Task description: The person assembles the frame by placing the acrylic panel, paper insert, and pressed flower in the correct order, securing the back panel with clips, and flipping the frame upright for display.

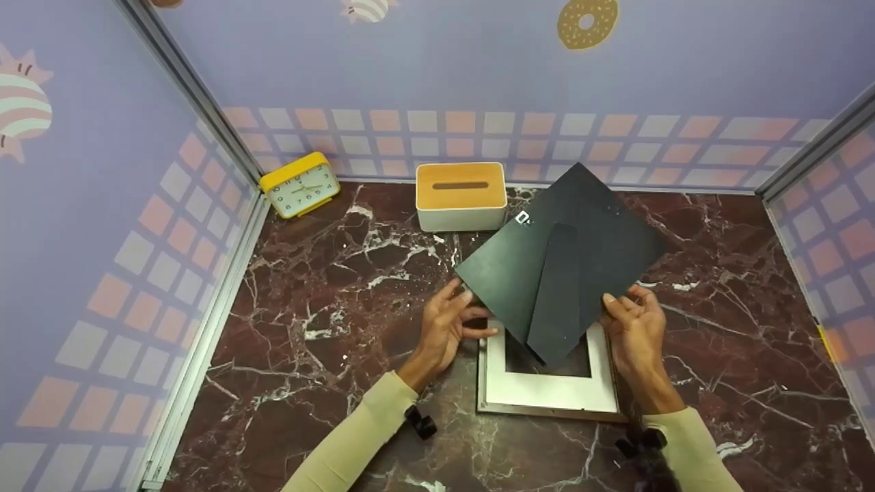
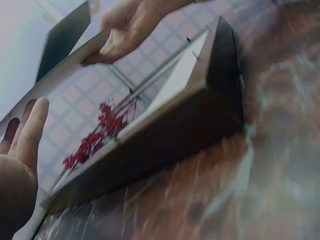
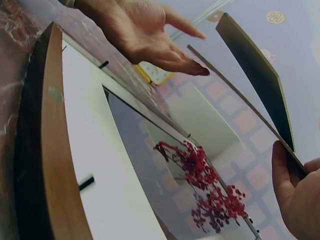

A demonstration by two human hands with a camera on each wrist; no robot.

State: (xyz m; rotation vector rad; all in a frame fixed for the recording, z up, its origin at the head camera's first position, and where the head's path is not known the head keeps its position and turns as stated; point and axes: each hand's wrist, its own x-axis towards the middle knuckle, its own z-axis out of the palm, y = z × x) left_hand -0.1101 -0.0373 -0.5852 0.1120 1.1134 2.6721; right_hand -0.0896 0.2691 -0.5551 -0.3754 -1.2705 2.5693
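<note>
Right grip (image 1: 636,331) pinches backboard (image 1: 564,263), length slanting away rightward.

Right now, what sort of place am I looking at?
Probably a staged work booth: patterned wall panels meet at metal corner strips around three sides of a marble-patterned tabletop.

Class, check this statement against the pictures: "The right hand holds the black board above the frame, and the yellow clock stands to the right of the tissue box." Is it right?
Not quite: the head view shows the yellow clock to the left of the tissue box. The right hand does hold the black board above the frame.
</note>
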